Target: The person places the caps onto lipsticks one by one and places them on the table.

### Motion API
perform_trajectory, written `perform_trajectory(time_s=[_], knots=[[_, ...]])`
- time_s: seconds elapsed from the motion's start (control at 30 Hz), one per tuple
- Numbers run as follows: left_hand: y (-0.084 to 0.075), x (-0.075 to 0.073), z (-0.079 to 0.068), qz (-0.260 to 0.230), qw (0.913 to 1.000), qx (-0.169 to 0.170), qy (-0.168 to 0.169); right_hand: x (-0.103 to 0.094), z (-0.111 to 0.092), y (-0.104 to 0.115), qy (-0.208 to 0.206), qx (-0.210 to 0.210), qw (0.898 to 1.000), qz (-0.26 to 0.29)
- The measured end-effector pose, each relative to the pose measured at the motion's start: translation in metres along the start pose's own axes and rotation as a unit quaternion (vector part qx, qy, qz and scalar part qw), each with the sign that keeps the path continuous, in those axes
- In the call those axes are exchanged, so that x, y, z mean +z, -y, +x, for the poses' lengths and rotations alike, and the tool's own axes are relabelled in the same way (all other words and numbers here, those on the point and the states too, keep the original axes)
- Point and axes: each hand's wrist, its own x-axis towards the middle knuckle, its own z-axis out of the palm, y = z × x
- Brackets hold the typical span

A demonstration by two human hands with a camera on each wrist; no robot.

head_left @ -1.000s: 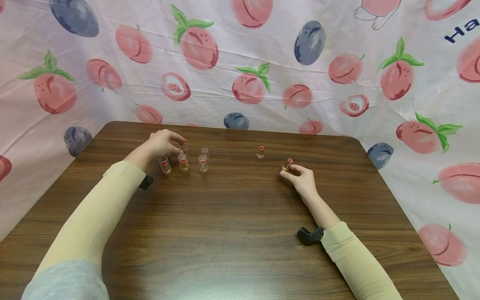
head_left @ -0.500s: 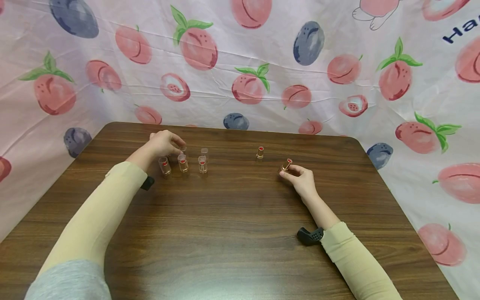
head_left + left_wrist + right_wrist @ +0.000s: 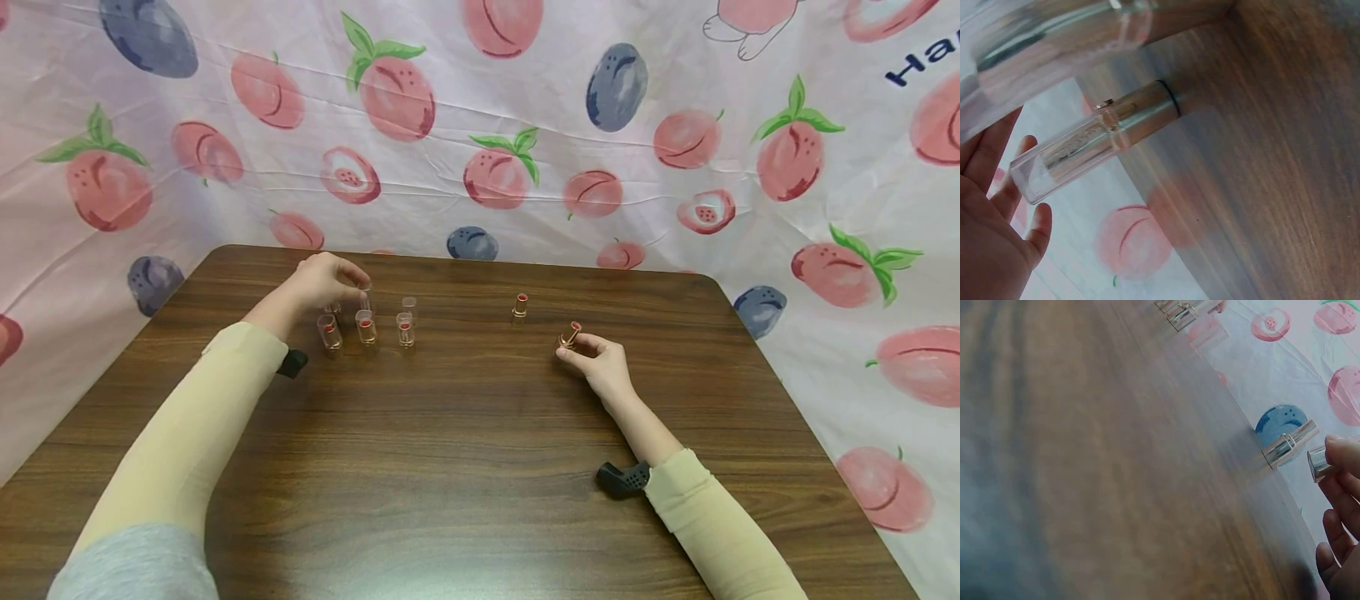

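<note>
Head view: a clear cap (image 3: 366,303) is found pinched near its upper end by the left hand (image 3: 324,282), the thumb and a fingertip being almost closed. It is held upright behind the front row of capped lipsticks (image 3: 366,327), three in number; to the right a second cap (image 3: 409,303) is seen on the table (image 3: 465,433), and a tube (image 3: 333,307) is partly hidden by the hand. Well apart, a held lipstick (image 3: 575,328) is gripped by the right hand (image 3: 604,364) between thumb and fingers, tilted, red end up. Nearby, a standing lipstick (image 3: 521,305) is noted, uncapped and upright.

Left wrist view: the palm and some loosely bent fingers are shown. The pinch is masked by two capped lipsticks, the nearer one blurred; contact with the cap cannot be verified here.

Right wrist view: the metal base of the held lipstick is seen between thumb and finger, near the standing lipstick but not touching it. The base appears to be off the table; the red end cannot be made out.

Judgement: the cap should be raised vertically, in a light pinch, so that the front row is not brushed. The held lipstick is best gripped low on its metal, its tilt reduced and its red end left untouched
</note>
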Motion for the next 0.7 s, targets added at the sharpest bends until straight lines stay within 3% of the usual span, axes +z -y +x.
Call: perform_trajectory(time_s=[0.27, 0.53, 0.7], knots=[[-0.006, -0.005, -0.003, -0.03, 0.9992, 0.006, -0.025, 0.001, -0.007, 0.004, 0.014, 0.008, 1.0, -0.001], [-0.015, -0.012, -0.008, -0.048, 0.9963, 0.029, -0.066, 0.003, -0.031, 0.038, 0.021, -0.009, 1.0, -0.011], [-0.02, -0.015, -0.011, -0.051, 0.9939, 0.041, -0.089, 0.004, -0.039, 0.044, 0.018, -0.008, 1.0, -0.015]])
